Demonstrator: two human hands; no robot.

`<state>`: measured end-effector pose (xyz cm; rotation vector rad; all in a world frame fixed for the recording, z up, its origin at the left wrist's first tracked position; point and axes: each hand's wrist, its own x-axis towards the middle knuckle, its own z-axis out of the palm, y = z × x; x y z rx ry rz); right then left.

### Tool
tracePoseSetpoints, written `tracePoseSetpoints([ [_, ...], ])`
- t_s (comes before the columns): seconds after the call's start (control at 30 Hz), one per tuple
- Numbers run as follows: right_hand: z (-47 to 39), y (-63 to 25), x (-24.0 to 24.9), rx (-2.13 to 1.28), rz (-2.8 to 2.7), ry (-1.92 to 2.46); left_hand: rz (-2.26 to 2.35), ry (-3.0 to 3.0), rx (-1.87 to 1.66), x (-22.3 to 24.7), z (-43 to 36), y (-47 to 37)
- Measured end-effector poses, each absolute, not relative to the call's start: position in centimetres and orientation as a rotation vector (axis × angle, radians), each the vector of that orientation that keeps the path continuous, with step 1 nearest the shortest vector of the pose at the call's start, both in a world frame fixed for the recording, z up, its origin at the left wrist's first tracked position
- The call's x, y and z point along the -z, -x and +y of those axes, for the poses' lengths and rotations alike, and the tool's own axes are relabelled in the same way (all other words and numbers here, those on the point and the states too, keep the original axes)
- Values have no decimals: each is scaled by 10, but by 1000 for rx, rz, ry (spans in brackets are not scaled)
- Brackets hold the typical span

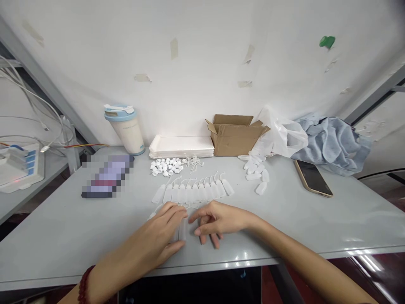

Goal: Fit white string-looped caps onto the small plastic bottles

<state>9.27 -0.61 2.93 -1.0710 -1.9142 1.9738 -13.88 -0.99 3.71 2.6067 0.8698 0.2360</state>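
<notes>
My left hand (167, 226) lies over a few translucent white tubes (182, 230) near the table's front edge, its fingers pressed together against them and partly hiding them. Just to its right, my right hand (213, 221) hovers low with its fingers apart and nothing between them. Beyond both hands, a row of several translucent tubes with white caps and thin loops (193, 192) lies side by side. Behind that row sit a pile of small white caps (166, 165) and a tangle of thin white loops (193, 162). Loose uncapped tubes (253, 169) lie at the right.
At the back stand a tilted-looking cup (126, 131), stacked white trays (182, 145), an open cardboard box (236, 139), a plastic bag (278, 135) and blue cloth (332, 143). One phone (313, 178) lies right, a blurred-out device (109, 177) left, on the grey table (63, 228).
</notes>
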Motion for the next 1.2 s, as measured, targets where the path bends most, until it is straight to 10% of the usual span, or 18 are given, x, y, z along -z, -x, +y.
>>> tracePoseSetpoints([
  [0.9,-5,-100,-40,-1883,-1917,1129,877,-2624,-331,-38,-11,141],
  [1.2,-1,-163,-87,-1259,-2178,1566,973,-2666,-415,-56,50,120],
])
